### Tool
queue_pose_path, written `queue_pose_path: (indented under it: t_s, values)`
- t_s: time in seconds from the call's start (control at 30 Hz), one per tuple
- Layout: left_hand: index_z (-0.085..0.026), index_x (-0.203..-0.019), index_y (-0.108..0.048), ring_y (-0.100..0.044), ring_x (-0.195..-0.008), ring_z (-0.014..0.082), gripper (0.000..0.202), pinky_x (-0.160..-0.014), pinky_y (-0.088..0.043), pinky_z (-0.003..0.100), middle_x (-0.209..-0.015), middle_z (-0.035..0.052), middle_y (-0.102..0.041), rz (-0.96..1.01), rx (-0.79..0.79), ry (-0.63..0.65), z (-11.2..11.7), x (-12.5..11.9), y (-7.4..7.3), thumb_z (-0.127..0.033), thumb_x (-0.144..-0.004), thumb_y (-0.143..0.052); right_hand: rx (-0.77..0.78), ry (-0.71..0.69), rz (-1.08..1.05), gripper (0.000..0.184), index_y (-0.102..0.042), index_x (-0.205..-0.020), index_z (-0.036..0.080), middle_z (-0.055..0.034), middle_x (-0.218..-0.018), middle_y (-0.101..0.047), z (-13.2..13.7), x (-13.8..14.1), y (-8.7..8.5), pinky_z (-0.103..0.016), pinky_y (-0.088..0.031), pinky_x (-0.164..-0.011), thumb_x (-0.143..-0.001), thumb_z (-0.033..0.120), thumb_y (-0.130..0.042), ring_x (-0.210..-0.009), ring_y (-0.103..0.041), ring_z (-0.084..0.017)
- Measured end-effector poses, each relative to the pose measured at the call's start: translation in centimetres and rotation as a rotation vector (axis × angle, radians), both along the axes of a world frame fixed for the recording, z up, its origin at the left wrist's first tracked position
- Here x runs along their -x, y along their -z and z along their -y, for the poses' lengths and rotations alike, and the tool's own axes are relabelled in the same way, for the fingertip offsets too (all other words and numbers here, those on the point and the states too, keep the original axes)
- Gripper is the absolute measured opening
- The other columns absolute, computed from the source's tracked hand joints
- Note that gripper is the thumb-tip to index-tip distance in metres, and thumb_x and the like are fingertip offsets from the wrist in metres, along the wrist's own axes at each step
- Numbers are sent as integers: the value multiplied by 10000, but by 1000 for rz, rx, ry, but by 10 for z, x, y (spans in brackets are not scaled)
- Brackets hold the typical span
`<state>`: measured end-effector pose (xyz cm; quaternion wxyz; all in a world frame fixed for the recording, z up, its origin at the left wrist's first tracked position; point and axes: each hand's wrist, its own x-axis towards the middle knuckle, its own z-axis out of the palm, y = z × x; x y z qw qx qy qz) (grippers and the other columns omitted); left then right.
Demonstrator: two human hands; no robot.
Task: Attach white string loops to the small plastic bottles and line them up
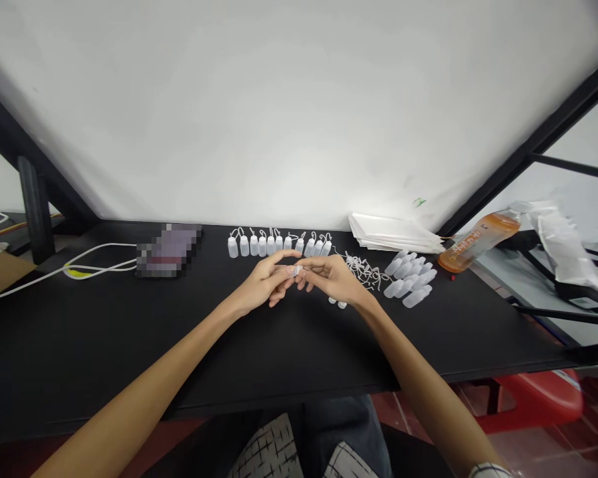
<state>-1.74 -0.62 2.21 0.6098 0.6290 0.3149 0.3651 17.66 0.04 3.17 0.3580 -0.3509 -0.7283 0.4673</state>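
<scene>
Grip nearly shut, left hand [262, 282] and right hand [331, 279] together pinching a small white plastic piece [296, 270].

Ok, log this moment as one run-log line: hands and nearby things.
left hand: pinches small white plastic piece | right hand: pinches same piece | nearby: row of white plastic bottles | tangle of white plastic tethers

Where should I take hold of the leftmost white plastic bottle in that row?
Pinch the leftmost white plastic bottle around its lower body, coming from the front and left. It stands upright at the row's end, so no bottle stands on that side, while the next bottle sits close on its right. Avoid the thin looped strand on top, which looks too flimsy to hold.
</scene>
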Motion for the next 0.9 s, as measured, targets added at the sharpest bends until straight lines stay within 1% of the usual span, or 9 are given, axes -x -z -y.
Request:
queue_pose_path:
  t_s: [0.2, 0.3, 0.4, 0.47, 0.57, 0.67, 0.73, 0.8, 0.9]
  values:
    - [-198, -1302, -435, -416, -406, 31, 403, -401, -347, 175, -703, -52, -492, -177, -154, -47, 0, 0, -2, -353, -935, -499, 8, 6, -21, 305, -694, -938, 149, -46, -741, -696, 0, 0, 1, -285, -553, -597, -822, 431, -680, -659, -658, -150]
    - [-212, -1323, -449, -477, -436, 50, 419, -468, -410, 203, -733, -38, -548, -272, -256, -81, -1, 2, 1, -347, -930, -501, 13, -4, -48, 315, -664, -917, 142, -39, -723, -675, -2, 0, 4, -286, -553, -588, -815, 439, -693, -649, -655, -149]
    - [-213, -1325, -495, -555, -490, 99, 421, -561, -453, 235, -635, -47, -588, -417, -388, -131, -1, 3, 3, -350, -927, -500, 7, -2, -64, 323, -643, -907, 148, -39, -755, -659, -4, 1, 8, -285, -562, -584, -816, 455, -689, -685, -655, -154]
    - [-198, -1321, -520, -585, -523, 128, 439, -595, -457, 251, -564, -51, -589, -478, -438, -182, -1, 2, 4, -376, -920, -511, -17, 19, -63, 319, -641, -904, 153, -47, -797, -650, -5, 1, 9, -284, -571, -582, -822, 459, -677, -730, -652, -162]
    - [-179, -1251, -589, -597, -540, 137, 436, -576, -450, 247, -581, -28, -612, -469, -432, -235, -2, 2, 3, -442, -909, -524, -80, 73, -32, 301, -650, -917, 160, -61, -864, -649, -4, 3, 7, -289, -580, -592, -838, 450, -653, -775, -646, -172]
    - [-169, -1078, -676, -587, -550, 123, 384, -514, -427, 220, -668, 9, -634, -419, -393, -198, -4, 4, 0, -465, -928, -483, -133, 109, -3, 282, -662, -944, 169, -71, -913, -659, -3, 2, 3, -287, -578, -604, -852, 434, -639, -811, -651, -182]
    - [-162, -1011, -698, -573, -558, 110, 365, -500, -422, 211, -730, 26, -644, -385, -378, -171, -5, 5, 0, -448, -929, -488, -128, 102, 3, 279, -665, -948, 168, -76, -921, -666, -2, 0, 2, -286, -571, -601, -851, 429, -644, -814, -658, -187]
    - [-158, -995, -714, -559, -562, 101, 335, -507, -427, 209, -753, 30, -642, -360, -386, -156, -5, 6, 0, -421, -916, -522, -100, 72, -9, 287, -665, -939, 162, -76, -907, -672, -3, -2, 2, -289, -565, -599, -837, 430, -666, -797, -665, -187]
    - [-158, -992, -739, -541, -558, 96, 300, -525, -431, 215, -728, 24, -626, -352, -422, -172, -4, 5, 3, -376, -904, -553, -83, 32, -39, 294, -669, -904, 154, -64, -842, -682, -5, -5, 4, -319, -568, -683, -806, 428, -708, -778, -676, -182]
